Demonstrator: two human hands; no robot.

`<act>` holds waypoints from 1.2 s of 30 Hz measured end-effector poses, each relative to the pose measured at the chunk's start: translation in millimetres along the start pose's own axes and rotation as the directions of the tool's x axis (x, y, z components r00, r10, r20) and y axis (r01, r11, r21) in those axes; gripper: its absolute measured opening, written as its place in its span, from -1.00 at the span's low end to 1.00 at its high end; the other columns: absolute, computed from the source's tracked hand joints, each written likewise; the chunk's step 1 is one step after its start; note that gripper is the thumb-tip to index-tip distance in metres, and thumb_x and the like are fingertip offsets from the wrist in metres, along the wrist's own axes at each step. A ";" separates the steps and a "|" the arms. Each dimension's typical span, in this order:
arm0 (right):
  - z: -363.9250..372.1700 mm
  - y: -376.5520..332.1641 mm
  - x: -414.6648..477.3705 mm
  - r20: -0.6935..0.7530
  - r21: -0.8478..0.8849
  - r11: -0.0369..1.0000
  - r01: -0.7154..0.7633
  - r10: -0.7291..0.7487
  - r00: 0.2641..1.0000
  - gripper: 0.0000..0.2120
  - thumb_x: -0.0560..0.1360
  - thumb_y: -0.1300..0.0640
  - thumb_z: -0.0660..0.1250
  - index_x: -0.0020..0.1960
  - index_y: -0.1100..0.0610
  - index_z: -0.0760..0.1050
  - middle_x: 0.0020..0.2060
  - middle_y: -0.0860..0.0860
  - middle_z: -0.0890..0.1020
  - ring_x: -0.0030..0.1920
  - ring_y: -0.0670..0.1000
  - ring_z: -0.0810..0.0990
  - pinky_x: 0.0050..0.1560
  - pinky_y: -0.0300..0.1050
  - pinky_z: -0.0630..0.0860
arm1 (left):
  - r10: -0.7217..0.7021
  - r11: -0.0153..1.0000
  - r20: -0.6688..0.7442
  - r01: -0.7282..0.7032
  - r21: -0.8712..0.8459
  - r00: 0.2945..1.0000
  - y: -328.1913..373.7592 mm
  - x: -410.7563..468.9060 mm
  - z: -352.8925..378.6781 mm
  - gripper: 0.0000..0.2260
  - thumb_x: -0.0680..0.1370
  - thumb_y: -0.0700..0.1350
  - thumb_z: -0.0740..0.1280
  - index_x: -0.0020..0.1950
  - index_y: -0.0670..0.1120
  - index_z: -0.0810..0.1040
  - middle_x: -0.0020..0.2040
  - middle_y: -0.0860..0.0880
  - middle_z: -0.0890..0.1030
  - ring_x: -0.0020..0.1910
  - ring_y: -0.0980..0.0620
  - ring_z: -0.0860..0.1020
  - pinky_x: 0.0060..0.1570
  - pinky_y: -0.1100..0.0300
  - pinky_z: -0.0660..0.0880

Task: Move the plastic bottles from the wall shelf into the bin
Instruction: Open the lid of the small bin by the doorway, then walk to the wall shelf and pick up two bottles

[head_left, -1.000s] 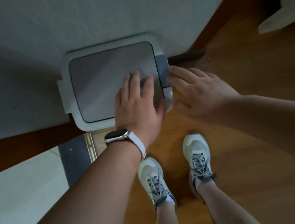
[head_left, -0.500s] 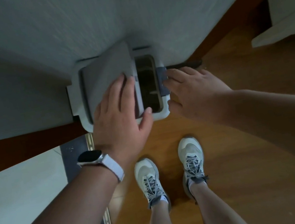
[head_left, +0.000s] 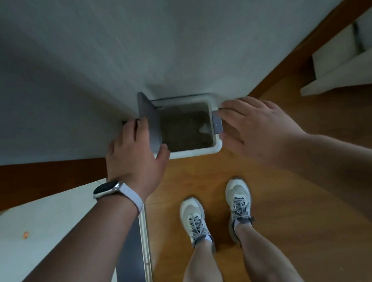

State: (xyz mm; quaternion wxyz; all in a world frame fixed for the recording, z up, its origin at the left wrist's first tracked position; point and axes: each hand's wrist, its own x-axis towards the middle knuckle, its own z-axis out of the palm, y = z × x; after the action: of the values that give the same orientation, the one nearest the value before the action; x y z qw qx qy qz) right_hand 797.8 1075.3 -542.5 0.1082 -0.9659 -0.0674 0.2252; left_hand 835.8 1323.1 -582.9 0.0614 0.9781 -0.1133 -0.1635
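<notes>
A white plastic bin (head_left: 192,152) stands on the floor against the wall, straight in front of my feet. Its grey lid (head_left: 151,124) is swung up on edge at the left side. My left hand (head_left: 133,157) grips that lid, fingers behind it and thumb in front. My right hand (head_left: 257,130) rests with spread fingers on the grey latch (head_left: 217,123) at the bin's right rim and holds nothing. The inside of the bin is dark, with one small pale scrap (head_left: 203,129) near the right wall. No bottle and no wall shelf are in view.
A grey wall (head_left: 161,33) with brown skirting rises behind the bin. White steps or a ledge (head_left: 354,71) stand at the right. Pale floor (head_left: 35,237) and a metal threshold strip (head_left: 147,259) lie to the left. My white shoes (head_left: 194,221) are on wooden floor.
The lid went from flat and closed to fully upright at the left, pushed by my left hand. My right hand stayed at the latch. The view has pulled back from the bin.
</notes>
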 end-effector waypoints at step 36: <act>-279.7 190.4 -417.7 -0.529 0.049 0.911 -0.409 0.371 0.763 -0.46 0.56 -0.23 0.04 0.42 0.03 0.36 0.40 0.02 0.43 0.44 0.10 0.29 0.41 0.09 0.22 | 0.842 0.538 -0.236 -0.786 0.305 0.485 461.9 -134.8 -297.2 -0.49 0.52 0.10 0.24 0.43 -0.08 0.43 0.43 -0.17 0.42 0.43 -0.16 0.35 0.33 -0.16 0.34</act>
State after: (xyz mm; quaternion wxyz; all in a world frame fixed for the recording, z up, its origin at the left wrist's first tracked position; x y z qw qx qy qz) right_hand 567.6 766.4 -167.7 0.0398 -0.9859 0.1591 -0.0334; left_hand 717.8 933.9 -190.0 0.0746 0.8199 -0.5627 0.0743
